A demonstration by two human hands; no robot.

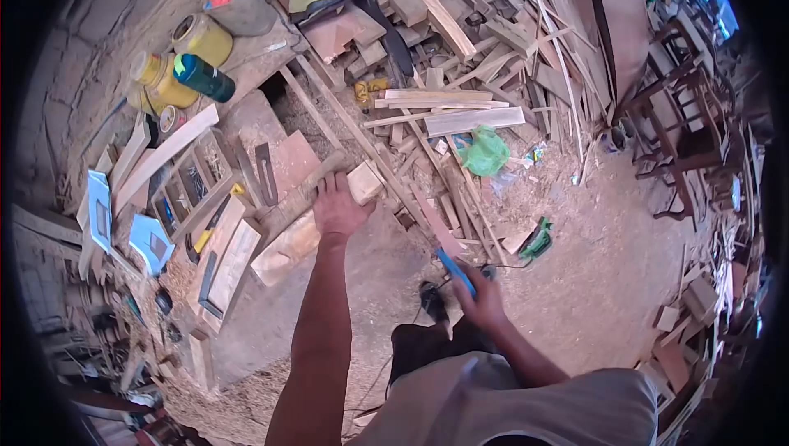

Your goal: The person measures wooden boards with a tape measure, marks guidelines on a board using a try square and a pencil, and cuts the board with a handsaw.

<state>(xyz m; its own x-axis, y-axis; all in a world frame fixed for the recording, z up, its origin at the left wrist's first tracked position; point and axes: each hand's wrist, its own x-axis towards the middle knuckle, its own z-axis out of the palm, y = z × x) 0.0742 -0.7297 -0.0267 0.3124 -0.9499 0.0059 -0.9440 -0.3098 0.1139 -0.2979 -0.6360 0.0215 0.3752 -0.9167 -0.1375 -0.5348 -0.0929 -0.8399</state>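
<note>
My left hand [341,206] lies on the wooden pieces at the middle, its fingers over a long rough bar [288,206] and its side beside a short pale block [364,182]. A pale wooden board [289,250] lies just below and left of it. My right hand [483,298] is closed round a blue tool [455,272] that points up and to the left. The tool's exact kind is hard to make out. A thin pinkish strip of wood [436,223] extends beyond its tip.
Yellow jars [202,39] and a dark green bottle [204,78] stand at the upper left. Wood scraps [444,23] are heaped at the top. A green power tool [536,239] lies on the floor, right of my feet. Wooden chair frames [670,134] stand at the right.
</note>
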